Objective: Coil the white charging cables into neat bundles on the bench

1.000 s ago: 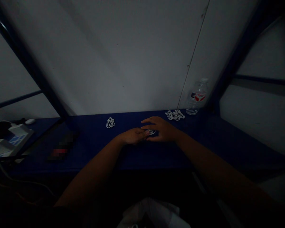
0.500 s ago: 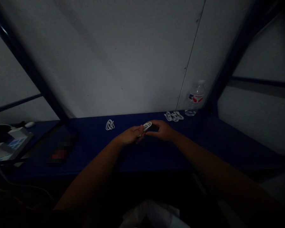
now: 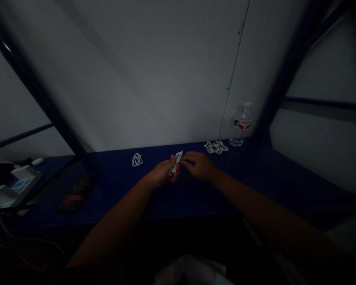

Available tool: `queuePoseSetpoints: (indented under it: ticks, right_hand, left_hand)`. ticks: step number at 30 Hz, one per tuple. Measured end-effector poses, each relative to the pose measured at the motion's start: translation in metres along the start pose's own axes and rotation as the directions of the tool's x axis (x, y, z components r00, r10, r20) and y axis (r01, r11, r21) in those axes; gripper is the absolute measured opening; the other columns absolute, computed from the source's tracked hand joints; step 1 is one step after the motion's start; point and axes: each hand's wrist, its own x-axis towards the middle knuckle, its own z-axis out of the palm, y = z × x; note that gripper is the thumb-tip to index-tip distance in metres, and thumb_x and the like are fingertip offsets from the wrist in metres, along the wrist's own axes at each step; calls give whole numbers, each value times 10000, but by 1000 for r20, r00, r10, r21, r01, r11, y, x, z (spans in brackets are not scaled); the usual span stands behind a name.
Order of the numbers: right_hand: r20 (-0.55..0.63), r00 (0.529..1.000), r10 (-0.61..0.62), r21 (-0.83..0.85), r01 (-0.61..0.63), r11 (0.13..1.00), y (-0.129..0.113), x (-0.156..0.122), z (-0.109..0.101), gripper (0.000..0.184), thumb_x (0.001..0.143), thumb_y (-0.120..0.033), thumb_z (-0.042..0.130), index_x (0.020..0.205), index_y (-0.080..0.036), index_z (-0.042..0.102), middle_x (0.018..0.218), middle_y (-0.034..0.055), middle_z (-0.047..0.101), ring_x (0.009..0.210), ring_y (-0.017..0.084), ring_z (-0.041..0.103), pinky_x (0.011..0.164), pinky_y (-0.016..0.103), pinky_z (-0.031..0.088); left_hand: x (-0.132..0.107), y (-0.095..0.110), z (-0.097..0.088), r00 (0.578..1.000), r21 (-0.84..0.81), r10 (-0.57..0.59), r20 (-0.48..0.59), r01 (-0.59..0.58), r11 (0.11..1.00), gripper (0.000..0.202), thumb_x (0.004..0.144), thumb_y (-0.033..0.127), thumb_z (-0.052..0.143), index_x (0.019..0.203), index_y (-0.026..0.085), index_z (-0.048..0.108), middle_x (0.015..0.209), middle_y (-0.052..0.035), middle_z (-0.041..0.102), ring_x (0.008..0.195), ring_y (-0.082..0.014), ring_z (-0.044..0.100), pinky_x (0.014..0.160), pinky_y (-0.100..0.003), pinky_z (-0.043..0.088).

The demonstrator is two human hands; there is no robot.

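Observation:
A folded bundle of white cable [image 3: 178, 157] stands tilted above the blue tabletop, with a narrow dark band across its middle. My left hand [image 3: 163, 172] is closed on the bundle, thumb along its side. From the right, my right hand [image 3: 200, 165] meets it with thumb and fingers pinched together at the band. What lies between those fingertips is too small and dark to make out. On the table, a coiled white cable [image 3: 137, 160] rests to the left, and several bundled white cables [image 3: 216, 147] lie together to the right.
A clear plastic bottle [image 3: 241, 124] stands at the back right against the grey wall [image 3: 142, 79]. A blurred dark object with a red patch [image 3: 74, 197] lies on the left of the blue table [image 3: 115, 198]. Blue frame posts [image 3: 44, 93] slope up at both sides; white devices [image 3: 23, 180] sit far left.
The cable bundle has turned more upright in my left hand. My right hand's fingers have gone from spread around its far end to pinched at its middle.

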Motion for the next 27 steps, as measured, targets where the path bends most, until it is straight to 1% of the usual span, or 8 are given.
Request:
queuePoseSetpoints:
  ticks: [4,6,10,14,17,22,24,27]
  right_hand:
    - [34,998,-52,-87,55,995,1,-1,4,161,910,-170,484,950,-184,640,900,78,655,854,195,603,791,331,474]
    - [53,997,-62,-102,68,992,1,-2,6,156,899,-142,471,939,-180,616,890,78,640,841,192,590,774,320,468]
    - [79,996,-52,-140,62,988,0,-2,9,153,876,-108,451,881,-176,587,851,78,614,793,187,562,736,306,450]
    - [52,997,-51,-139,58,989,-3,-1,7,128,858,-109,468,848,-175,577,823,68,598,770,181,549,705,298,427]
    - [16,998,-63,-129,64,990,-7,-1,4,121,862,-127,474,810,-179,571,777,49,581,731,167,534,680,292,407]
    - [-9,997,-77,-118,76,990,-12,1,2,125,863,-168,493,770,-187,575,734,35,566,708,160,518,688,292,396]
    - [-4,997,-81,-113,80,990,-11,2,1,118,847,-169,505,752,-188,572,722,31,560,700,157,509,684,291,390]
    - [27,997,-65,-82,67,994,-9,1,0,103,828,-169,516,742,-186,570,708,19,549,675,146,496,664,281,379]
  left_hand:
    - [1,-3,2,995,50,-9,-95,13,999,612,787,761,467,814,151,510,610,8,521,501,-105,499,502,-246,424]
    - [2,-5,5,991,139,13,-135,6,990,595,773,747,506,796,153,503,609,8,531,499,-103,507,505,-245,428]
    - [5,-7,9,971,354,120,-205,-41,934,533,818,694,499,864,163,493,622,8,568,492,-109,542,503,-239,419]
    - [7,-10,11,954,455,216,-209,-100,885,507,874,673,415,935,174,482,577,32,547,457,-105,517,468,-224,391]
    - [6,-10,15,947,456,237,-218,-117,882,501,883,673,393,935,182,477,542,50,518,429,-99,486,446,-212,374]
    - [3,-5,21,945,419,227,-235,-112,901,498,905,664,339,896,186,481,509,41,515,420,-122,501,432,-222,390]
    - [2,-3,22,952,414,205,-226,-97,905,506,905,663,336,845,184,487,495,32,519,408,-123,501,428,-226,389]
    - [2,-2,20,968,365,135,-209,-51,930,535,899,671,328,788,177,501,486,18,524,394,-124,504,422,-231,389]
